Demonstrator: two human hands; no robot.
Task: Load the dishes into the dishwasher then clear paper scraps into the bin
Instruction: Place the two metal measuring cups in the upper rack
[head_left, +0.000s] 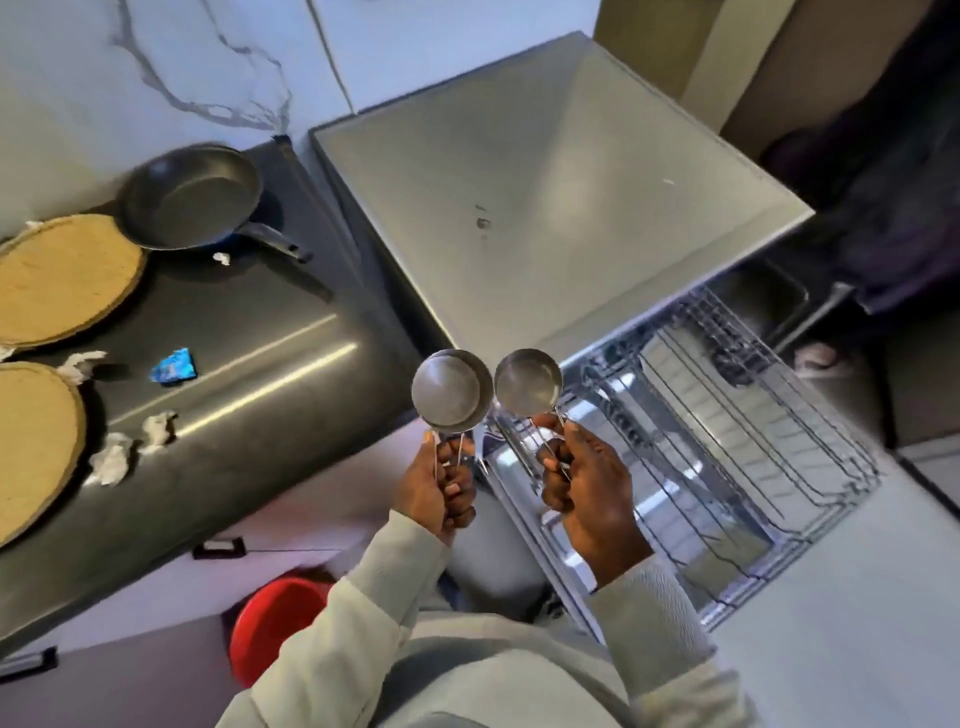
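The left grip (441, 491) is curled tight round the thin wire handle of a small round steel cup (451, 389), and the right grip (587, 499) pinches the wire handle of a second, slightly smaller steel cup (527, 382). Both cups are held up in the air in front of the person. Each cup's long axis runs from the grip away along the handle to the bowl at the far end, with the open bowls turned toward the camera and their rims just beside one another (the left one may be two nested cups; I cannot tell). The pulled-out grey wire dishwasher rack (753, 415) lies to the right of both grips and below them. The right grip is nearer to it, with its cup already at the rack's near left corner, so the right cup is likely the easier one to set down first, and the left would have to cross over. On the dark glossy desk (249, 322) to the left, well apart, sit a black frying pan (192, 197), crumpled white paper scraps (111, 460) and a blue wrapper (174, 366). A red bin (275, 623) stands on the floor below the desk's edge.
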